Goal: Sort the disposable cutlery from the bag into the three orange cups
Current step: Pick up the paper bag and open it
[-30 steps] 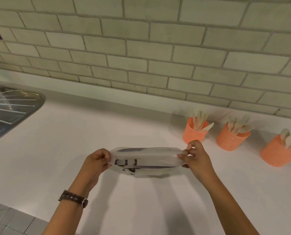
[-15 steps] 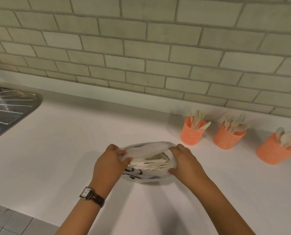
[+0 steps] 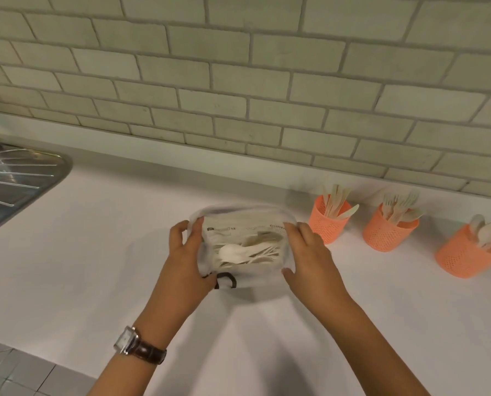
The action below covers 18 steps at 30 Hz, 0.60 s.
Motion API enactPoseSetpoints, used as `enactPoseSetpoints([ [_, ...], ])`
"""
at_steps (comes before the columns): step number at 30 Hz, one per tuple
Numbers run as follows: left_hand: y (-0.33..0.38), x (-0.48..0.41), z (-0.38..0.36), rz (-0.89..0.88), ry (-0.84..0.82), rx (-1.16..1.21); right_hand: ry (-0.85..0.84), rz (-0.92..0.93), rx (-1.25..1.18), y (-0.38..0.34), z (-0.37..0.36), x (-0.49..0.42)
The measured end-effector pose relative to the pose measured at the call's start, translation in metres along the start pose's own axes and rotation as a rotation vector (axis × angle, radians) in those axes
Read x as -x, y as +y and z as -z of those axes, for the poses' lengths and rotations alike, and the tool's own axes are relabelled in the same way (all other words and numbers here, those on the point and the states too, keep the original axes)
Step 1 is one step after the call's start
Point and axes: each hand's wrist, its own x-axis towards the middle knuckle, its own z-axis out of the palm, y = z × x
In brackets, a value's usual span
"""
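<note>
Left hand (image 3: 185, 262), right hand (image 3: 310, 258) grip seemingly plastic bag (image 3: 240, 218).

The left hand (image 3: 185, 258) and the right hand (image 3: 310, 258) are gripping the two sides of a clear bag (image 3: 244, 221) and are holding its mouth open at the middle of the white desk (image 3: 95, 252). Pale cutlery (image 3: 238, 251) is lying inside the bag. Toward the back right corner, three orange cups are standing in a row: the knife cup (image 3: 327, 224), the fork cup (image 3: 388, 234) and the spoon cup (image 3: 464, 257). A steel drainer (image 3: 15, 181) is sitting at the left edge.
</note>
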Motion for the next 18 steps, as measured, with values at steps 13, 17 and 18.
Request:
enactPoseSetpoints([
  [13,-0.01,0.027,-0.028,0.089,-0.111,0.065,-0.197,-0.102,-0.188,0.002,-0.011,0.025],
  [17,-0.014,0.032,-0.032,0.112,-0.093,0.145,0.093,-0.099,0.012,-0.014,-0.005,0.034],
  [18,-0.015,0.032,-0.032,0.113,-0.09,0.152,0.191,-0.038,-0.049,-0.022,-0.005,0.035],
])
